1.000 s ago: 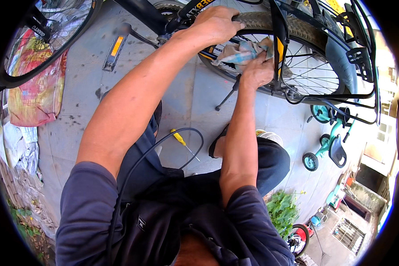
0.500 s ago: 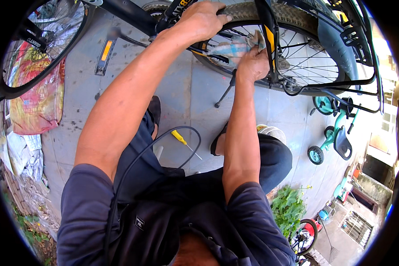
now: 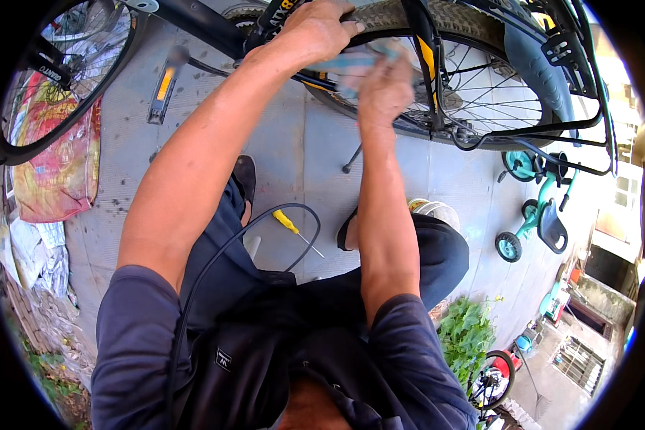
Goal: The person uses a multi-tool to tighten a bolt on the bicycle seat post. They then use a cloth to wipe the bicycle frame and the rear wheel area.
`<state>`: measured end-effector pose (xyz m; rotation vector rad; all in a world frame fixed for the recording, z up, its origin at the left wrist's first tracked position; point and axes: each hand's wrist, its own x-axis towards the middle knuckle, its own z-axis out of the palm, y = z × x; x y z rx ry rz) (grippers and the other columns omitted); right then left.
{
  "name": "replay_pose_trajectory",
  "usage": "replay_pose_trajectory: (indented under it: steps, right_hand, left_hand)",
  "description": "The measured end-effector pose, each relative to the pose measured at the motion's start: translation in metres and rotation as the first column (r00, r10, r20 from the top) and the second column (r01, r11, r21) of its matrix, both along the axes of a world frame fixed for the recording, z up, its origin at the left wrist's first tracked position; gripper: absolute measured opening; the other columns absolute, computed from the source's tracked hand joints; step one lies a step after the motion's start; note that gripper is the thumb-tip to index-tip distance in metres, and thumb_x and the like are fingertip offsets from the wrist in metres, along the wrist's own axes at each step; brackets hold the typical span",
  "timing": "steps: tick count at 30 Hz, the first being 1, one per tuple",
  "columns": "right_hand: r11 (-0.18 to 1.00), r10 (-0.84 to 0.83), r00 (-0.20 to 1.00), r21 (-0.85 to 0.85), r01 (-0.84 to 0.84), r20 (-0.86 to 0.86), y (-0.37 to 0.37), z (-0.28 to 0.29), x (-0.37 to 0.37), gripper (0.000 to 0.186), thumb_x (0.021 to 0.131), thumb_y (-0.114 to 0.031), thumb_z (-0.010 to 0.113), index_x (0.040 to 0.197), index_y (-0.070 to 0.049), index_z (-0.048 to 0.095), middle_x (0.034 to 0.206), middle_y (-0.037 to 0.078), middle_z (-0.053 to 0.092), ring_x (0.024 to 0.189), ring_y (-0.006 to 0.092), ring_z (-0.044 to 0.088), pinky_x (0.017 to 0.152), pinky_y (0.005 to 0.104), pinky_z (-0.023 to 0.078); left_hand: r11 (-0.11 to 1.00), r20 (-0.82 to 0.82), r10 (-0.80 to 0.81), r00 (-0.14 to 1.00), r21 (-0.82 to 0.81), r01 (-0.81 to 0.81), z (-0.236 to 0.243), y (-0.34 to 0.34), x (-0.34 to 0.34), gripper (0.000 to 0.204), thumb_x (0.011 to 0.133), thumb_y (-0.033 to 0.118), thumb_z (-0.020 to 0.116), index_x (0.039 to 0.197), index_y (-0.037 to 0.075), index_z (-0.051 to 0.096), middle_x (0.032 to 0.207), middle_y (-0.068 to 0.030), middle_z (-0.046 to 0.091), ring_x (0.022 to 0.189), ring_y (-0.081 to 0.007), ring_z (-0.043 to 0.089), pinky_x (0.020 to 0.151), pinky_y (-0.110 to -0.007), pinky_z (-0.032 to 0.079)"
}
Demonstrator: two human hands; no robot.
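Note:
A black bicycle stands at the far side, its rear wheel with a knobbly tyre (image 3: 466, 25) facing me. My left hand (image 3: 321, 30) is closed at the tyre's left end, beside the frame, thumb on the tread side; its other fingers are partly hidden. My right hand (image 3: 385, 89) is closed on a pale cloth (image 3: 347, 64) with bluish and pinkish patches, smeared by motion. The cloth lies against the wheel's left part, near the rim and spokes, left of the black and yellow frame stay (image 3: 427, 57). Below the wheel the kickstand (image 3: 352, 158) touches the ground.
A yellow-handled screwdriver (image 3: 287, 221) lies on the paving between my feet. A pedal (image 3: 163, 89) sticks out left of my left forearm. A white bucket (image 3: 437, 211) stands by my right knee, a teal tricycle (image 3: 541, 215) to the right. A printed sack (image 3: 57, 165) lies left.
My right hand has moved left with the cloth, away from the frame stay. My left hand keeps its place at the tyre; the view has shifted slightly.

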<state>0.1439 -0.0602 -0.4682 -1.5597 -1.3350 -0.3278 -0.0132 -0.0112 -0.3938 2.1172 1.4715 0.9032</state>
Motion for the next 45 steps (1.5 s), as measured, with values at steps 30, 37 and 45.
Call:
replay_pose_trajectory:
  steps: [30,37,45]
  right_hand:
    - [0.911,-0.079,0.967,-0.411,-0.029,-0.244,-0.025,-0.016,0.035,0.049,0.083,-0.008,0.066,0.128,0.009,0.056,0.126,0.03,0.055,0.113,0.044,0.057,0.098,0.0484,0.046]
    - [0.973,0.171,0.98,-0.139,-0.184,-0.104,-0.01,-0.003,-0.039,0.047,0.075,0.004,0.061,0.122,0.009,0.06,0.122,0.029,0.061,0.117,0.0428,0.057,0.103,0.0449,0.045]
    - [0.945,-0.095,0.983,-0.325,0.039,-0.159,-0.038,-0.033,0.045,0.041,0.08,0.001,0.066,0.121,0.006,0.065,0.109,0.023,0.067,0.103,0.0359,0.066,0.092,0.0415,0.051]
  left_hand:
    - [0.998,0.038,0.013,0.999,-0.061,-0.01,0.015,-0.011,0.006,0.049,0.094,0.035,0.06,0.132,0.004,0.061,0.125,-0.0234,0.064,0.117,-0.0398,0.06,0.102,-0.044,0.045]
    - [0.996,0.041,0.021,0.999,-0.084,-0.018,0.011,-0.007,0.003,0.051,0.094,0.034,0.061,0.133,0.001,0.059,0.127,-0.0238,0.063,0.119,-0.0373,0.06,0.103,-0.04,0.044]
    - [0.997,0.046,0.003,0.999,-0.079,0.0,0.01,-0.007,0.004,0.052,0.093,0.037,0.062,0.131,0.002,0.061,0.123,-0.0236,0.065,0.117,-0.0386,0.061,0.102,-0.041,0.045]
